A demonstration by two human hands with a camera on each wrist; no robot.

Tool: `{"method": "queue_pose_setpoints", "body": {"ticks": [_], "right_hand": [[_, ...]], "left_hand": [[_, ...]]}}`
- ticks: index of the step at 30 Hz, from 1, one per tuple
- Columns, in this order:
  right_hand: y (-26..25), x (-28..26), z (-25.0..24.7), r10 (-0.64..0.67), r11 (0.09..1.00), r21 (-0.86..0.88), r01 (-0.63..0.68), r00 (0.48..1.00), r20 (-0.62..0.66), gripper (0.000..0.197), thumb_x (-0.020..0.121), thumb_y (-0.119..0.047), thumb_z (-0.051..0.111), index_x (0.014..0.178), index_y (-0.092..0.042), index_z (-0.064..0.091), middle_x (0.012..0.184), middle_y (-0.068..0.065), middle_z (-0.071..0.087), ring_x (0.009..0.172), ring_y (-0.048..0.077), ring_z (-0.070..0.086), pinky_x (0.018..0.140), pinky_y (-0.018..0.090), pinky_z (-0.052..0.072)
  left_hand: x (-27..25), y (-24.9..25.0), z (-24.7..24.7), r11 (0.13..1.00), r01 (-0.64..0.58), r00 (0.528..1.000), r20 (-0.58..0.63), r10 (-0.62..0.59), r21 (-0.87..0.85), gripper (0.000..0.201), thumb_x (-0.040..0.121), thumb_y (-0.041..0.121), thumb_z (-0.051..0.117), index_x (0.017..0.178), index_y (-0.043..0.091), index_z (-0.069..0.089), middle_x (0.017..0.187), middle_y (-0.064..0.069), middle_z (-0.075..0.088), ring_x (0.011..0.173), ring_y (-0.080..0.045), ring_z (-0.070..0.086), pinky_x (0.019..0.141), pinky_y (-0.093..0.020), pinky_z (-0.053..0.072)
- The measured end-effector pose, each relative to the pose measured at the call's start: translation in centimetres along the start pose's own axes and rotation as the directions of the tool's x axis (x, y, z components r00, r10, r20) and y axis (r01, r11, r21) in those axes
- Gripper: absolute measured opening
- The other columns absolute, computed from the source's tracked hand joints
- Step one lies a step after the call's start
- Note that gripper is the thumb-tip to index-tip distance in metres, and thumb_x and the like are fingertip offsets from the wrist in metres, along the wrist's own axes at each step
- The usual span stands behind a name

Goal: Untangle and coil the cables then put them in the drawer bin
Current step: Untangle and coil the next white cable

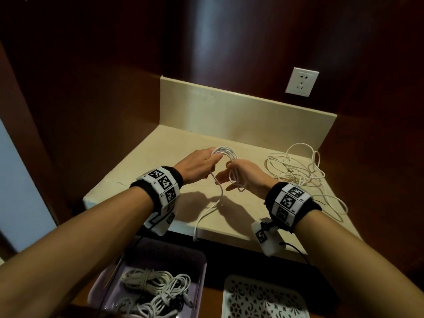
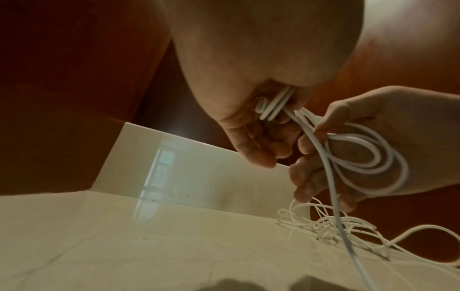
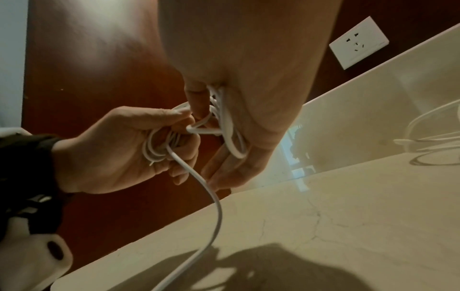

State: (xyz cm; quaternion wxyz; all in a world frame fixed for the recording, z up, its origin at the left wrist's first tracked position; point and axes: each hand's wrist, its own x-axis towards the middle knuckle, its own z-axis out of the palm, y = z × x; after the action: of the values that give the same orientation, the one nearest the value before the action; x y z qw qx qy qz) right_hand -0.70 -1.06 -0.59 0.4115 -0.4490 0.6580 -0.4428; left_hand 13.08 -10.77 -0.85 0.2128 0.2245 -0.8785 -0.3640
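Note:
Above the beige counter (image 1: 160, 157) my two hands hold one white cable coil (image 1: 226, 154) between them. My left hand (image 1: 213, 160) grips the coil's left end, fingers curled round several loops (image 2: 272, 106). My right hand (image 1: 229, 177) grips the right end, loops (image 3: 230, 128) running through its palm. The coil's loose tail (image 1: 213, 207) drops to the counter and hangs over the front edge. A tangle of thin white cables (image 1: 305, 171) lies on the counter to the right, apart from both hands. Below at the left, the purple drawer bin (image 1: 199, 267) holds several coiled cables (image 1: 156, 288).
A white patterned tray (image 1: 263, 297) sits beside the purple bin at lower right. Dark wooden walls close in the counter at left and back, above a beige upstand (image 1: 229, 106). A white wall socket (image 1: 301, 81) is mounted at the back right.

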Motion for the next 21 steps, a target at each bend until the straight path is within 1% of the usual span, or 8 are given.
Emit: {"method": "queue_pose_setpoints", "body": {"ticks": [3,6,7,9,11,13,16,21], "right_hand": [[-0.1,0.3,0.1,0.029,0.996,0.083,-0.031,0.999,0.024,0.029,0.098,-0.013,0.032,0.109,0.006,0.052,0.093,0.022,0.070,0.088,0.034,0.069,0.073,0.040,0.053],[-0.4,0.5,0.3,-0.013,0.978,-0.207,0.011,1.000,-0.012,0.027,0.102,-0.019,0.030,0.105,-0.003,0.052,0.093,0.018,0.069,0.085,0.029,0.066,0.076,0.039,0.051],[-0.4,0.6,0.3,-0.064,0.914,-0.404,0.038,0.997,-0.050,0.031,0.102,-0.023,0.029,0.103,-0.005,0.054,0.094,0.014,0.068,0.086,0.027,0.062,0.076,0.039,0.048],[-0.2,0.9,0.0,-0.186,0.662,-0.747,0.063,0.979,-0.082,0.041,0.103,-0.035,0.027,0.096,-0.009,0.058,0.094,0.011,0.059,0.089,0.027,0.053,0.078,0.039,0.043],[-0.2,0.7,-0.3,-0.259,0.456,-0.890,0.013,0.958,-0.119,0.043,0.101,-0.043,0.028,0.086,-0.017,0.059,0.091,0.005,0.049,0.087,0.024,0.047,0.076,0.038,0.041],[-0.6,0.4,-0.7,-0.301,0.398,-0.917,-0.028,0.940,-0.160,0.036,0.096,-0.043,0.037,0.074,-0.023,0.056,0.077,-0.002,0.049,0.074,0.023,0.049,0.064,0.033,0.037],[-1.5,0.5,-1.4,-0.222,0.513,-0.858,-0.034,0.960,-0.171,0.024,0.088,-0.039,0.054,0.075,-0.022,0.066,0.060,-0.006,0.057,0.067,0.020,0.056,0.054,0.027,0.033],[-1.9,0.7,-1.7,-0.122,0.794,-0.606,-0.032,0.970,-0.210,0.018,0.084,-0.021,0.070,0.075,-0.006,0.074,0.052,-0.002,0.052,0.048,0.010,0.044,0.050,0.025,0.034]], "left_hand": [[0.0,-0.1,-0.1,1.000,0.000,1.000,-0.007,0.000,0.005,0.035,0.105,0.032,0.030,0.096,0.005,0.051,0.078,-0.007,0.054,0.064,-0.018,0.049,0.062,-0.032,0.043],[0.0,-0.3,-0.2,0.999,-0.003,1.000,-0.007,0.003,0.032,0.032,0.105,0.031,0.030,0.093,0.010,0.050,0.077,-0.007,0.056,0.063,-0.020,0.050,0.064,-0.038,0.045],[0.0,-0.4,-0.1,0.999,-0.001,1.000,-0.001,0.001,0.048,0.030,0.105,0.031,0.030,0.091,0.013,0.050,0.078,-0.008,0.057,0.063,-0.021,0.051,0.066,-0.040,0.047],[0.0,-0.6,-0.1,0.992,0.010,1.000,0.018,-0.012,0.123,0.026,0.104,0.033,0.029,0.090,0.022,0.048,0.079,-0.009,0.059,0.067,-0.025,0.054,0.069,-0.042,0.048],[0.1,-0.9,-0.1,0.963,0.020,0.998,0.050,-0.035,0.267,0.027,0.104,0.036,0.026,0.103,0.023,0.049,0.081,-0.007,0.059,0.073,-0.027,0.055,0.070,-0.040,0.044],[0.2,-0.9,-0.1,0.908,0.016,0.996,0.073,-0.051,0.418,0.034,0.104,0.037,0.024,0.116,0.017,0.048,0.080,-0.005,0.057,0.075,-0.027,0.053,0.068,-0.037,0.039],[0.3,-0.6,-0.2,0.838,-0.010,0.994,0.100,-0.053,0.546,0.035,0.104,0.038,0.022,0.111,0.013,0.045,0.076,-0.004,0.053,0.074,-0.027,0.050,0.067,-0.035,0.034],[0.3,0.4,-0.1,0.780,-0.045,0.992,0.121,-0.040,0.624,0.025,0.104,0.037,0.025,0.099,0.016,0.036,0.068,0.000,0.048,0.067,-0.025,0.047,0.061,-0.035,0.030]]}}
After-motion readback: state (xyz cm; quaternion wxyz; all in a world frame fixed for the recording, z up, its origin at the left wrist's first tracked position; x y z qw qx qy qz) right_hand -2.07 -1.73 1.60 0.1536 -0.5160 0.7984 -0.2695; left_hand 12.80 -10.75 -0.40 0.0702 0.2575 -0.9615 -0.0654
